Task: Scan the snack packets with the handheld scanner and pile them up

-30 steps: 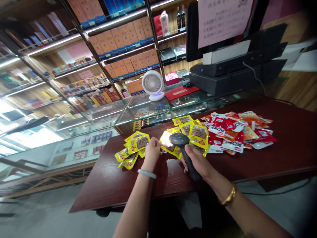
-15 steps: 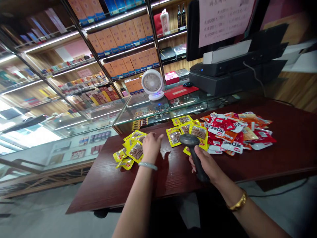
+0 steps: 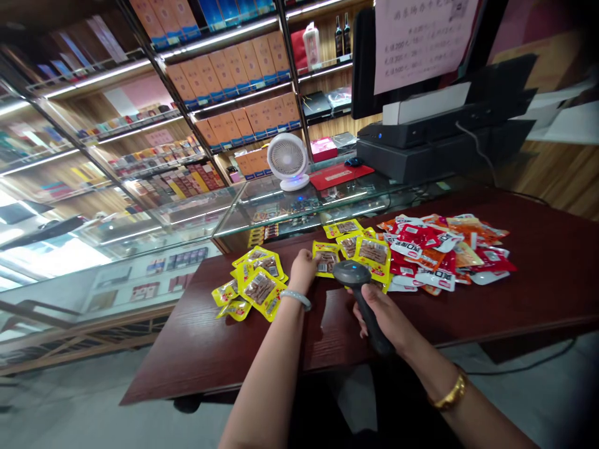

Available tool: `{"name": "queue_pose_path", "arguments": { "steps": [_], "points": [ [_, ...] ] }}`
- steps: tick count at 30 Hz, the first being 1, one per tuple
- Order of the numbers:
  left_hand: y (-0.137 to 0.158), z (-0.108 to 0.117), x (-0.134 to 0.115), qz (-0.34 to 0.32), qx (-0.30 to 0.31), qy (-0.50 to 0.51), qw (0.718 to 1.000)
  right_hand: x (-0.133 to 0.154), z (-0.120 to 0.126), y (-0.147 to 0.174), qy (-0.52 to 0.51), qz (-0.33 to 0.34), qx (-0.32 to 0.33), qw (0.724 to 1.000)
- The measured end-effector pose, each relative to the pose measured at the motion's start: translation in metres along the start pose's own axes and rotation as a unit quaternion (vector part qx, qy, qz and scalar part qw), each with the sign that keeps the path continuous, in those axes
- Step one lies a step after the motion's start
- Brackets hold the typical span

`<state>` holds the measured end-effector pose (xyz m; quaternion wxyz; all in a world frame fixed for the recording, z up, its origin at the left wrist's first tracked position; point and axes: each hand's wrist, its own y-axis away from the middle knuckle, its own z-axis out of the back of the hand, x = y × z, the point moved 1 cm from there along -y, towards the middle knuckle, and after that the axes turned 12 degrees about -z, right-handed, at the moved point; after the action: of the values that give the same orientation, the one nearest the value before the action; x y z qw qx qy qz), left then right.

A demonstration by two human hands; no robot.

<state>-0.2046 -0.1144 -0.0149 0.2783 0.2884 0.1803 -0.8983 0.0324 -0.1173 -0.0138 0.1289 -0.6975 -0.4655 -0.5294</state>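
Note:
My right hand is wrapped round the handle of a black barcode scanner, its head raised above the table. My left hand is closed at the left edge of a yellow snack packet, which lies flat; the fingertips are partly hidden. More yellow packets lie just behind and beside the scanner head, overlapping one another. Left of my left wrist sits a loose pile of yellow packets. A heap of red, white and orange snack packets is on the right.
The dark red wooden table adjoins a glass display counter. On the glass stand a white fan and a red mat with a mouse. A black cash register and a monitor with a pink notice rise at the back right.
My left hand has left the left pile and moved right to the edge of a yellow packet, its fingers closing. The scanner has shifted slightly down and left in view.

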Motion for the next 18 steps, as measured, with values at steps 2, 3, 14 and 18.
{"name": "queue_pose_path", "arguments": {
  "steps": [2, 3, 14, 18],
  "points": [
    [0.007, 0.002, 0.003, -0.005, -0.037, 0.024, 0.999, 0.000, -0.007, 0.000, 0.002, -0.010, 0.020, 1.000],
    [0.011, 0.004, 0.004, -0.009, -0.052, 0.029, 0.998, 0.000, -0.011, -0.001, 0.005, -0.012, 0.028, 1.000],
    [0.049, 0.108, 0.043, 0.038, -0.236, -0.091, 0.967, 0.000, -0.024, 0.007, 0.035, 0.012, 0.055, 0.998],
    [0.050, 0.116, 0.027, -0.002, -0.323, -0.179, 0.929, 0.002, -0.009, 0.011, 0.019, 0.003, 0.017, 1.000]
  ]
}}
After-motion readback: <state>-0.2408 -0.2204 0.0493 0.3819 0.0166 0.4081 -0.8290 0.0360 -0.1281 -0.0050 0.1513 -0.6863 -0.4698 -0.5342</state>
